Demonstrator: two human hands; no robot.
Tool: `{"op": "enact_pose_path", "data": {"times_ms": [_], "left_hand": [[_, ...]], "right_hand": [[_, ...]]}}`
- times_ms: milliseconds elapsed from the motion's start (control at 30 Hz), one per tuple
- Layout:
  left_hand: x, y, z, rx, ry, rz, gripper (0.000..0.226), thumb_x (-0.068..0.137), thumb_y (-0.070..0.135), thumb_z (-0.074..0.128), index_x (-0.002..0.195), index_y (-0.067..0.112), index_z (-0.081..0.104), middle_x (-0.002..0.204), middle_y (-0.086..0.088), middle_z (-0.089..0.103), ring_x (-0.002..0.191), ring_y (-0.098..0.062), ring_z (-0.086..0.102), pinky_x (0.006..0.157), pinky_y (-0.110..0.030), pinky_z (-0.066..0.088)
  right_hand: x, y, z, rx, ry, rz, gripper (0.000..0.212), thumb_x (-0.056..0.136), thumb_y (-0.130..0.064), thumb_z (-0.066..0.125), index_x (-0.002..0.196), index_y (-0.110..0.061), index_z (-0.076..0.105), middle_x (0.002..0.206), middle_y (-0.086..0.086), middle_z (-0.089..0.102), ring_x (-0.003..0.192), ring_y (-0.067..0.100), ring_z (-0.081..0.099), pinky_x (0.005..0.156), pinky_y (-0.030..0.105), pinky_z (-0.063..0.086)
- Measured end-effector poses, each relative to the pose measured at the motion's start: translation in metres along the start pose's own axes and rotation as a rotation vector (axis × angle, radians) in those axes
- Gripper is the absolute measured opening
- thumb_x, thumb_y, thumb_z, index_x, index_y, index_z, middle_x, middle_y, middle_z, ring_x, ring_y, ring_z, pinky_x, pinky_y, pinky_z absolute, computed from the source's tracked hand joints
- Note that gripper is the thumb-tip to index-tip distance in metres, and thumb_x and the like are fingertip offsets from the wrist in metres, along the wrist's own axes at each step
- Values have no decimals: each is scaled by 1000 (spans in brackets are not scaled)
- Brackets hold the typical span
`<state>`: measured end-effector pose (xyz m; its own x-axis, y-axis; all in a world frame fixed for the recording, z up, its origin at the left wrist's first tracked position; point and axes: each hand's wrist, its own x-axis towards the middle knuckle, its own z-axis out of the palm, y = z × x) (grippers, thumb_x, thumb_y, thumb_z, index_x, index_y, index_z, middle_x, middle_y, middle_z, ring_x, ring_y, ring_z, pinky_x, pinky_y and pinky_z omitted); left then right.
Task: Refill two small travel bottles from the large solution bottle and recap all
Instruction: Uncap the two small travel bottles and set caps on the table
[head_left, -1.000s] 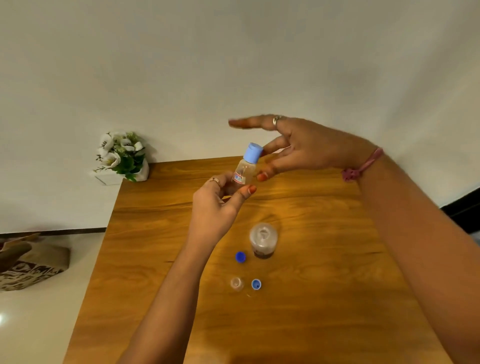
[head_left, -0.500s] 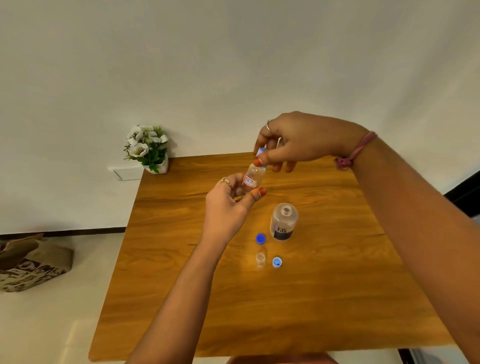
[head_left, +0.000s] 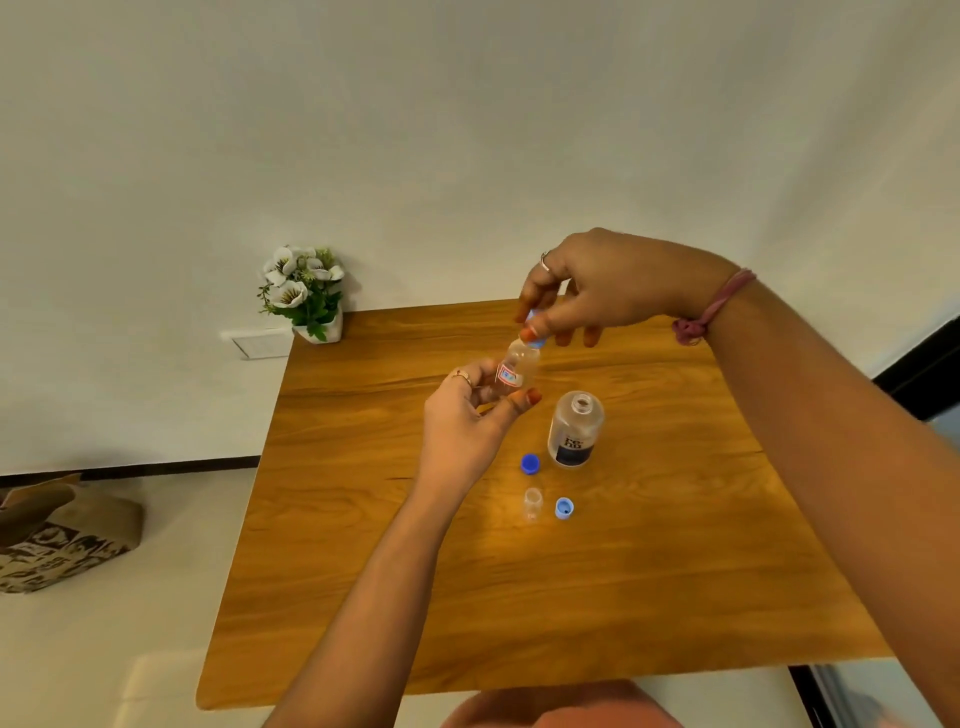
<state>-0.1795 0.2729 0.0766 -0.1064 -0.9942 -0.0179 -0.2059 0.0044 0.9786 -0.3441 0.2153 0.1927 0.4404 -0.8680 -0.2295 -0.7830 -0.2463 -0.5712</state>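
My left hand holds a small clear travel bottle with a red-and-blue label, tilted above the wooden table. My right hand pinches its light blue cap at the bottle's top. The large solution bottle stands upright and uncapped just right of my left hand. Its dark blue cap lies on the table beside it. A second small clear bottle stands open nearer to me, with a light blue cap lying to its right.
A white pot of white flowers sits at the table's far left corner against the wall. A patterned paper bag rests on the floor to the left. My knee shows below the table's near edge.
My right hand came down from an open pose above the bottle and closed its fingers on the light blue cap. The view tilted so more of the table shows.
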Motion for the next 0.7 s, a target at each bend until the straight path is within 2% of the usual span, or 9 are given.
{"op": "enact_pose_path", "data": {"times_ms": [67,167,233,300,367,433,533,633,700], "left_hand": [[-2,-4,1,-31,-7,-8,28,76,19,77,96,31,61,100,7,70,91,1,66,77,-16,52],[-4,-9,3,-50,-2,3,27,76,17,77,94,30,62,99,6,71,88,3,66,76,-15,53],[-6,-12,8,-53,-10,-4,29,76,17,77,99,26,63,101,4,71,90,-1,66,77,-17,53],[-7,-15,13,-58,-18,-30,32,76,18,77,103,26,62,104,4,70,95,-4,66,80,-20,54],[-8,-18,19,-87,-23,-42,31,76,16,77,100,28,61,104,4,71,96,-5,67,82,-21,55],[-11,-21,25,-126,-24,-65,31,77,13,76,100,26,61,102,6,71,96,-5,67,82,-20,54],[-15,-29,40,-146,-26,-107,32,77,14,76,103,25,61,99,7,72,94,-5,68,78,-17,54],[-19,-41,59,-8,-23,-94,34,77,24,77,108,24,63,99,9,71,96,-3,65,80,-24,54],[-23,-46,73,80,-19,-87,35,76,27,77,107,26,61,95,16,68,93,7,61,77,-18,51]], "right_hand": [[-6,0,2,19,-9,-47,36,80,-20,72,114,-24,61,115,-4,61,67,-3,65,58,19,55],[-8,4,5,27,-5,58,58,76,-36,73,128,-21,51,119,-5,57,67,2,65,54,16,53],[-7,7,12,-57,-11,56,46,80,-38,68,118,-14,59,107,1,65,71,6,66,53,15,52],[-12,11,16,-130,10,-15,31,81,-30,70,109,-17,65,102,-2,66,77,7,64,62,15,51],[-21,21,13,-98,72,-65,28,79,-21,72,106,-21,66,104,-6,63,86,8,63,73,17,51],[-33,36,13,100,175,-68,28,78,-13,73,103,-22,66,104,-7,65,91,8,64,81,21,54],[-50,64,26,478,338,1,34,77,-7,73,106,-20,61,105,-3,67,93,8,67,82,24,54],[-60,97,54,655,437,82,39,78,-5,71,112,-21,59,111,-1,66,96,9,66,85,27,54],[-66,120,74,733,481,147,40,79,-4,70,115,-16,58,113,1,66,98,8,65,86,27,53]]}}
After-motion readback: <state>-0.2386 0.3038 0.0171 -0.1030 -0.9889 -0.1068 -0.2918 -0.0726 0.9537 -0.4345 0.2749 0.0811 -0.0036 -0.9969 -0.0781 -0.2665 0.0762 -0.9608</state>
